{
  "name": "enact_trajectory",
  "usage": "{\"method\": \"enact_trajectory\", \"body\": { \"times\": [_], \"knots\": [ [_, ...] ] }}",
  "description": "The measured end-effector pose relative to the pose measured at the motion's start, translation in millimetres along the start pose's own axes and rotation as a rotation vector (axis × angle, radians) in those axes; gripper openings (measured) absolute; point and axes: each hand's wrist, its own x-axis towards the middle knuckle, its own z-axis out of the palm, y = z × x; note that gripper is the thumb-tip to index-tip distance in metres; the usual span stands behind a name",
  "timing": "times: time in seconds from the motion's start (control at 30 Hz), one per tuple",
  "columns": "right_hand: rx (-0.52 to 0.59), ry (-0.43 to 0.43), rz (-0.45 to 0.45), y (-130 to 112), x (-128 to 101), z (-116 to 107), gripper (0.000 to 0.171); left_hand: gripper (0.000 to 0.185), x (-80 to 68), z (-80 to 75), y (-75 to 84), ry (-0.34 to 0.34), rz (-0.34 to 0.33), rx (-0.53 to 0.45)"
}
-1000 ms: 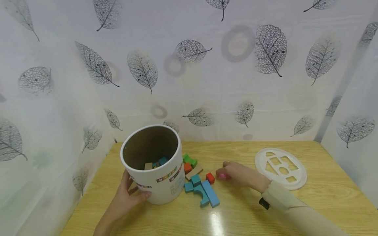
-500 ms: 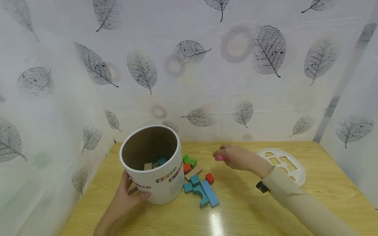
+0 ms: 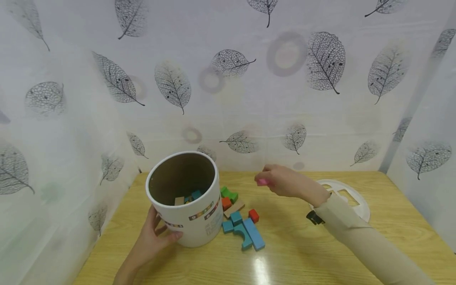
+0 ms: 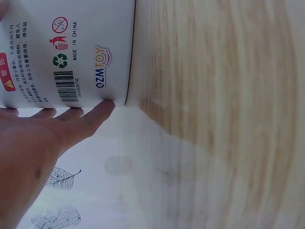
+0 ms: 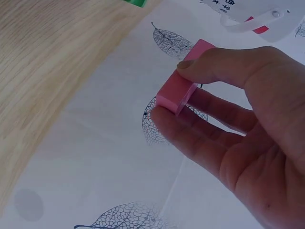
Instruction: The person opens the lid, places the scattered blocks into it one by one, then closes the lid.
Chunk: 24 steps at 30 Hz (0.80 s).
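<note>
A tall white cardboard tub point(image 3: 189, 215) stands open on the wooden table point(image 3: 285, 253), with a few coloured blocks inside. My left hand point(image 3: 153, 237) holds its near side, fingers spread along the printed wall point(image 4: 71, 52). My right hand point(image 3: 279, 182) is raised above the table to the right of the tub and pinches a pink block point(image 3: 263, 181) between thumb and fingers point(image 5: 190, 129); the pink block point(image 5: 178, 86) is plain in the right wrist view. Loose blocks lie beside the tub: green point(image 3: 229, 194), orange point(image 3: 226, 203), red point(image 3: 253, 215), teal point(image 3: 235, 217) and a long blue one point(image 3: 254, 233).
A white round lid point(image 3: 352, 198) with shape cut-outs lies flat at the right, partly behind my right sleeve. White curtains with leaf prints point(image 3: 231, 79) close in the table at the back and both sides.
My right hand lifted the pink block off the table and carried it up and slightly left, toward the tub. The left hand and the tub stayed put.
</note>
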Motion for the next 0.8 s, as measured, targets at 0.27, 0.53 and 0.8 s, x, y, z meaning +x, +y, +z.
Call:
{"method": "enact_trajectory", "body": {
  "times": [0.27, 0.53, 0.8],
  "knots": [
    [-0.006, 0.068, -0.037, -1.3, 15.2, -11.6, 0.039, 0.113, 0.2, 0.8, -1.2, 0.006, 0.017, -0.008],
    [0.038, 0.106, -0.063, -11.3, 42.3, -29.2, 0.038, 0.113, 0.9, 0.9, 1.0, 0.007, -0.008, -0.003],
    [0.036, 0.107, -0.071, -28.7, 72.1, -42.4, 0.036, 0.115, 1.4, 0.5, 1.1, -0.002, -0.016, -0.002]
  ]
}}
